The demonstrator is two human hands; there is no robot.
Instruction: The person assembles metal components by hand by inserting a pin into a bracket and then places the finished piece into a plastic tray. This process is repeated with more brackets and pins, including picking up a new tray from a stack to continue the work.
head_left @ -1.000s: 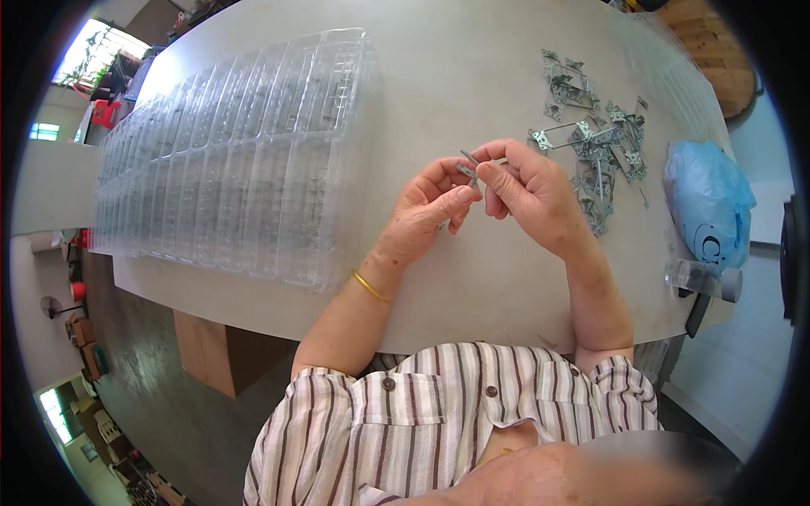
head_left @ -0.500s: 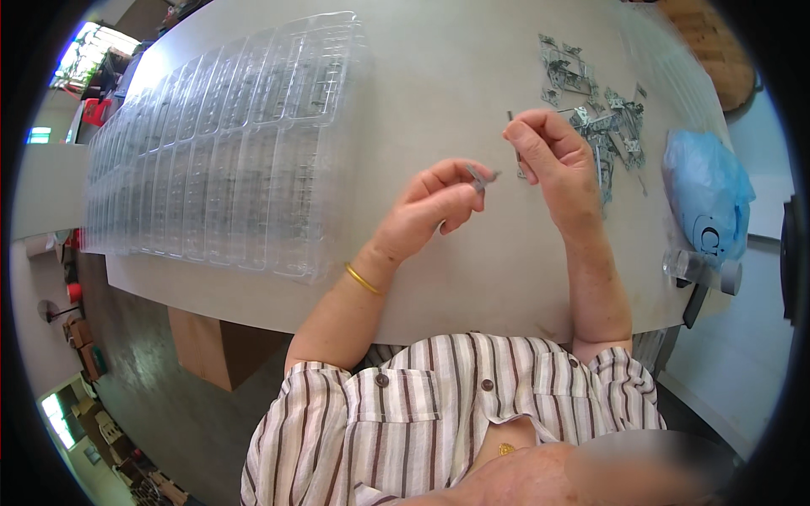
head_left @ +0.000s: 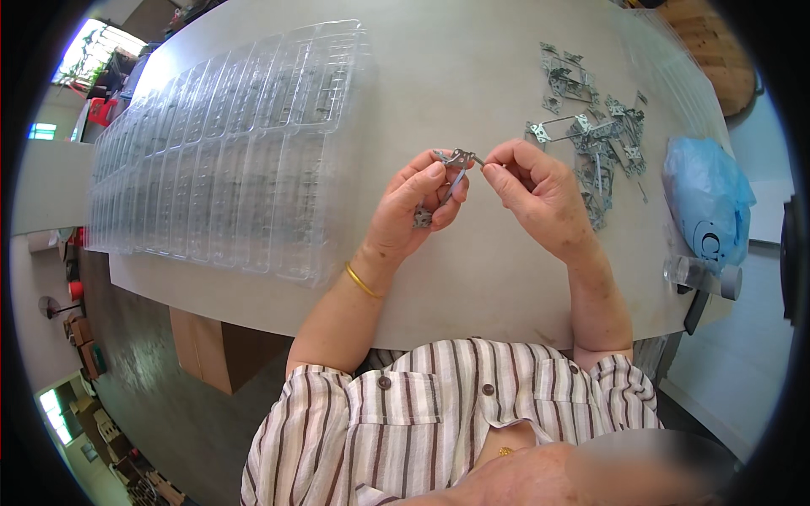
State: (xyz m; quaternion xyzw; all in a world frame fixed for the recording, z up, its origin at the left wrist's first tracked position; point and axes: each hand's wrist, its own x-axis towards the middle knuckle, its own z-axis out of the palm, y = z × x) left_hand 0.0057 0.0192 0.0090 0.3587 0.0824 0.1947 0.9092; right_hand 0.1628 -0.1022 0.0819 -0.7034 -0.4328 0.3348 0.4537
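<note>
Over the middle of the table, my left hand (head_left: 403, 202) is closed around a small grey metal bracket (head_left: 461, 158) with holes in it; a thin metal bar and another plate-like end show below, between the fingers. My right hand (head_left: 544, 194) pinches the end of a thin metal rod (head_left: 478, 160) between thumb and forefinger. The rod's other end meets the bracket's right side; whether it sits in a hole is too small to tell. Beyond my right hand lies a loose pile of similar metal brackets and rods (head_left: 601, 152).
Clear plastic compartment trays (head_left: 215, 160), stacked, take up the table's left side. To the right are a blue plastic bag (head_left: 707, 194) and a clear jar (head_left: 699, 271). Clear plastic sheeting (head_left: 666, 46) lies at the far right. A cardboard box (head_left: 199, 344) stands below the table's edge.
My hands have come together. The right one has moved left and down with the rod, and the left has turned, bringing the bracket up to the rod.
</note>
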